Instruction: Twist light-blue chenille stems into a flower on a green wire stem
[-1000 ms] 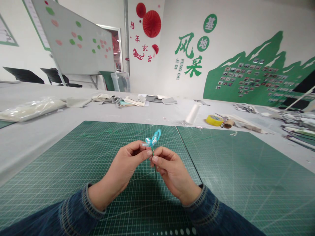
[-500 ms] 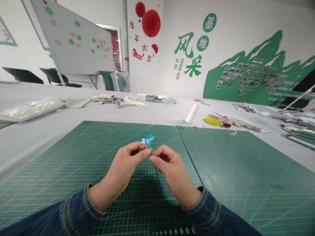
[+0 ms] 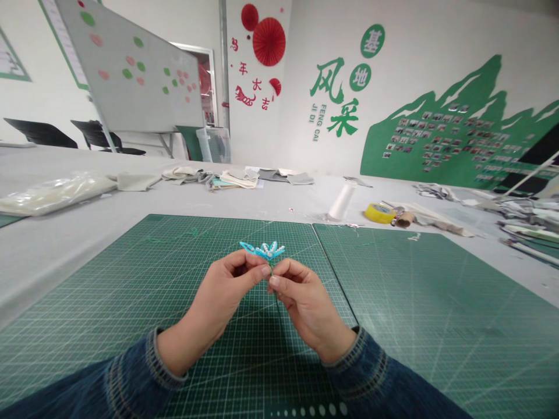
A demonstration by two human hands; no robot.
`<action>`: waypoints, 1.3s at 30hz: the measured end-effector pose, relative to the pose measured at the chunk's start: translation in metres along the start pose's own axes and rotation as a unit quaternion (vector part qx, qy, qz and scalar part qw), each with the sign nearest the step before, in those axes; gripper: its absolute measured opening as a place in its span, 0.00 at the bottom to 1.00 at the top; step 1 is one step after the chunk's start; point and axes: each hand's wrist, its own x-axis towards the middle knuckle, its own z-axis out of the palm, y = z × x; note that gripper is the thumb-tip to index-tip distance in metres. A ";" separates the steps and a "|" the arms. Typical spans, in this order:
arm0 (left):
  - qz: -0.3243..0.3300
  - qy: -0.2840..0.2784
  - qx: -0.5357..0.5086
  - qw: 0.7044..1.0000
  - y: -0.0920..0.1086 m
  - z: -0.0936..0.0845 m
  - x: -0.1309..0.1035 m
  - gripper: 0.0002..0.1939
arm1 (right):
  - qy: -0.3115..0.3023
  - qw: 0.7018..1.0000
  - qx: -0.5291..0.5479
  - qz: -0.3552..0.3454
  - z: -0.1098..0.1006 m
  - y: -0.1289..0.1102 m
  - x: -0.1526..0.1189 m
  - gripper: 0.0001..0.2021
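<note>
A blue flower (image 3: pixel 267 250) with white bead-like edging on its petals stands upright above my fingertips. Its thin green stem (image 3: pixel 276 301) runs down between both hands. My left hand (image 3: pixel 227 294) pinches just under the petals with thumb and forefinger. Slightly lower and to the right, my right hand (image 3: pixel 305 297) is closed on the stem, its thumb and forefinger pressed together. The fingertips of the two hands almost touch. Beneath them lies a green cutting mat (image 3: pixel 187 343) with a white grid.
Another cutting mat (image 3: pixel 419 302) adjoins on the right. Behind the mats are a white thread cone (image 3: pixel 343 201), a yellow tape roll (image 3: pixel 379 213) and a cardboard tube (image 3: pixel 405 219). Cloth pieces (image 3: pixel 238 178) lie farther back, a plastic-wrapped bundle (image 3: pixel 56 195) at left.
The flower has turned in my fingers, so its petals now show spread out from the side rather than bunched together. My hands have hardly moved.
</note>
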 end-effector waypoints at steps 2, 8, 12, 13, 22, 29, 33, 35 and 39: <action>-0.014 0.016 0.002 1.000 -0.001 0.000 0.000 0.05 | 0.014 0.999 -0.035 -0.021 0.000 0.001 0.001 0.07; -0.016 -0.002 -0.005 1.000 0.002 0.001 -0.001 0.05 | 0.029 0.991 -0.116 -0.053 -0.002 0.001 0.000 0.08; -0.014 -0.049 -0.029 0.998 0.004 0.001 0.000 0.07 | -0.020 0.999 -0.007 0.026 0.000 -0.002 0.000 0.07; -0.015 -0.053 -0.035 0.998 0.005 0.001 0.000 0.08 | -0.028 0.999 0.008 0.039 0.000 -0.002 0.000 0.07; -0.016 -0.004 0.008 1.000 0.007 0.004 0.000 0.07 | -0.001 1.000 0.007 0.016 -0.001 0.001 0.001 0.09; -0.019 -0.013 -0.003 1.000 0.005 0.002 0.000 0.06 | 0.033 0.996 -0.080 -0.034 0.002 0.001 -0.001 0.09; -0.020 -0.058 -0.040 0.997 0.007 0.002 -0.002 0.07 | -0.040 0.999 0.011 0.035 0.001 -0.001 -0.002 0.07; -0.023 -0.072 -0.048 0.996 0.007 0.001 -0.003 0.07 | -0.066 0.996 0.033 0.048 -0.001 -0.002 -0.002 0.07; -0.006 -0.073 -0.048 0.996 0.003 0.000 -0.003 0.06 | -0.063 0.996 0.049 0.030 -0.002 -0.001 -0.001 0.08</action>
